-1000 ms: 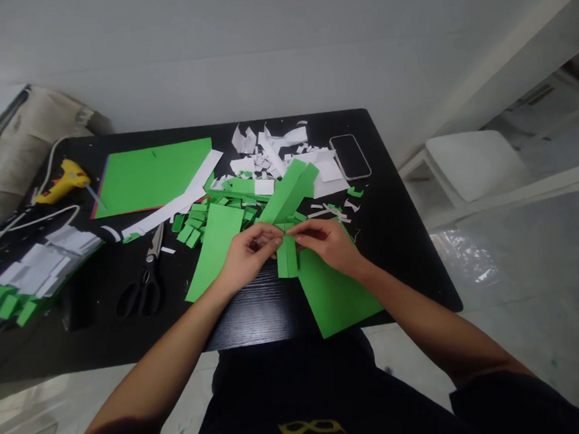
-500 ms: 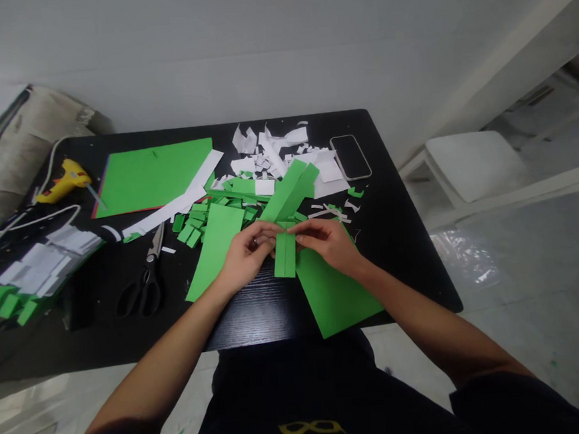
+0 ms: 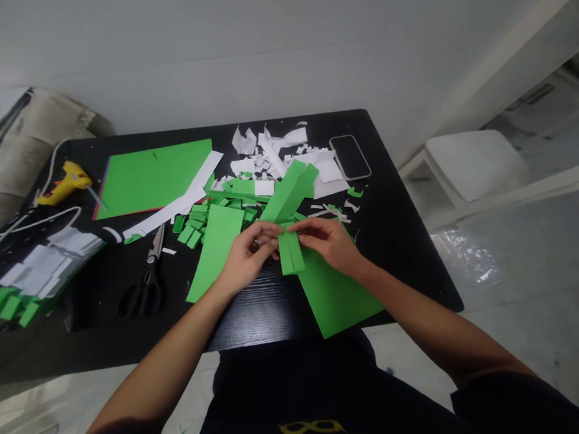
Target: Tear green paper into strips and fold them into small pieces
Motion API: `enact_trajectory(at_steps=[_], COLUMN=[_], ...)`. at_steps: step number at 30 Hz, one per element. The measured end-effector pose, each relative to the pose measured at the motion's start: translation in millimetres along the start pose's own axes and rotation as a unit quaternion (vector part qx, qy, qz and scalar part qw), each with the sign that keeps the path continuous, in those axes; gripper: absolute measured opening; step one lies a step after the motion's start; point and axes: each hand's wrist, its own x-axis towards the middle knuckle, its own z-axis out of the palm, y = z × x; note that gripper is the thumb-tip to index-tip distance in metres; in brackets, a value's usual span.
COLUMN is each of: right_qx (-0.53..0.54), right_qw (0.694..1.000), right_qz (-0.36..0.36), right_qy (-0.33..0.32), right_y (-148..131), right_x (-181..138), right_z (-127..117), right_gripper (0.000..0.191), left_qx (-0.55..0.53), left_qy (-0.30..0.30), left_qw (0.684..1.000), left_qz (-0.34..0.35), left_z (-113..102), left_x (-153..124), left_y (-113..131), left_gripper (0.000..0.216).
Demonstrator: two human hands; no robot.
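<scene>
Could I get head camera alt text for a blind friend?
A person's left hand and right hand hold a small green paper piece over a black table, which bears white scraps, green sheets, scissors, a yellow glue gun and a phone.

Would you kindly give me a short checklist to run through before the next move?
1. Left grip on the small green strip: ok, fingers at its upper end.
2. Right grip on the same strip: ok, opposite side.
3. Scissors set down: ok, left of both grips.
4. Phone apart from the strip: ok.
5. Table free of scraps: not ok, white scraps lie beyond the grips.
6. Glue gun switched off: cannot tell.
</scene>
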Motion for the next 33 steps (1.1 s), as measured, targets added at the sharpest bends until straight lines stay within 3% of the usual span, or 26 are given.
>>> enact_trajectory(at_steps=[33], right_qx=[-0.036], right_qw=[0.999], right_qz=[-0.007], right_qy=[0.003], right_y=[5.1], right_x=[-1.3], right_z=[-1.2], right_gripper=[0.021], left_qx=[-0.025], left_qy=[-0.017], left_qw=[1.000], left_qz=[0.004], left_z=[-0.8], left_x=[-3.2], left_y=[1.4], left_gripper=[0.022])
